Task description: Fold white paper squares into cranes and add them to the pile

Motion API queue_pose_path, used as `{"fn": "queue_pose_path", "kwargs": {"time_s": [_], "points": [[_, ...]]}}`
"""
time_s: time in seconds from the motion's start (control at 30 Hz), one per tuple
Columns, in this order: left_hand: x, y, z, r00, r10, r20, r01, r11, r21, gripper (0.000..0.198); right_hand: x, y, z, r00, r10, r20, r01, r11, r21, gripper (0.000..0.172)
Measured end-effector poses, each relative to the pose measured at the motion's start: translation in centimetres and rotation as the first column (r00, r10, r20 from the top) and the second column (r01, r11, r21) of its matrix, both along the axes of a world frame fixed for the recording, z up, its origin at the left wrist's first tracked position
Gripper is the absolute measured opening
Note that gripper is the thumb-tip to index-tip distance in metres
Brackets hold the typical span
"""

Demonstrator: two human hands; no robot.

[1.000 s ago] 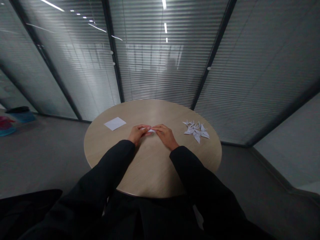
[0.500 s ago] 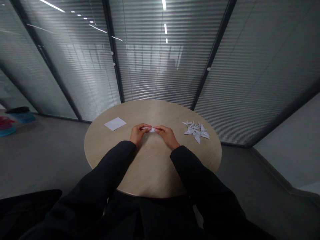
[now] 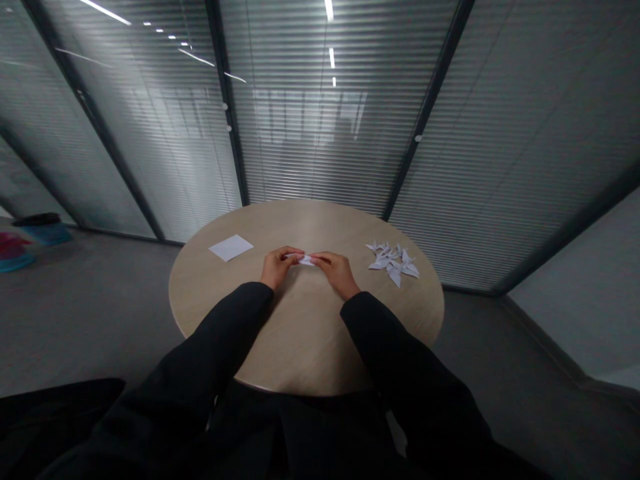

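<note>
Between my two hands, over the middle of the round table, is a small piece of folded white paper (image 3: 307,261). My left hand (image 3: 278,266) pinches its left end with thumb and fingers. At the other end, my right hand (image 3: 337,271) grips the paper the same way. The fingertips cover much of it, so its exact folded shape is hard to make out. Off to the right lies a cluster of white folded paper cranes (image 3: 394,261). A flat white sheet of paper (image 3: 231,247) rests on the left side.
The round wooden table (image 3: 300,333) stands close to a glass partition with blinds (image 3: 320,153). On the floor at the far left are a blue bin (image 3: 47,230) and a red and blue object (image 3: 14,252). A dark chair-like shape (image 3: 55,413) is at lower left.
Both hands stay almost in place on the folded paper, with at most a slight shift of the fingers. The cranes and the flat sheet have not moved.
</note>
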State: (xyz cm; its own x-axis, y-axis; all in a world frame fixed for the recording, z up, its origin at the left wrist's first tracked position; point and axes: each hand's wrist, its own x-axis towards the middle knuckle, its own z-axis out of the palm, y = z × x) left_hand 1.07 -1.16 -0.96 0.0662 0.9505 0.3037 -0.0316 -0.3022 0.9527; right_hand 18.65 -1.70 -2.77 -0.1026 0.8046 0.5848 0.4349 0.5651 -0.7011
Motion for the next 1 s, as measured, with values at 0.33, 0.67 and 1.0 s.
{"fn": "queue_pose_path", "kwargs": {"time_s": [0.33, 0.67, 1.0], "points": [[0.18, 0.01, -0.08, 0.998, 0.032, -0.057, -0.031, 0.999, 0.015, 0.011, -0.23, -0.18, 0.19, 0.999, -0.03, 0.032, 0.03, 1.0, 0.004, 0.021], [0.24, -0.04, -0.18, 0.986, 0.042, -0.162, -0.038, 0.999, 0.027, 0.014, -0.22, -0.36, 0.31, 0.996, -0.028, 0.082, 0.032, 0.998, -0.049, 0.017], [-0.07, 0.38, -0.89, 0.983, -0.041, -0.181, 0.048, 0.998, 0.035, 0.019, -0.61, -0.53, -0.01, 0.999, 0.036, 0.036, -0.032, 0.994, -0.101, 0.019]]}}
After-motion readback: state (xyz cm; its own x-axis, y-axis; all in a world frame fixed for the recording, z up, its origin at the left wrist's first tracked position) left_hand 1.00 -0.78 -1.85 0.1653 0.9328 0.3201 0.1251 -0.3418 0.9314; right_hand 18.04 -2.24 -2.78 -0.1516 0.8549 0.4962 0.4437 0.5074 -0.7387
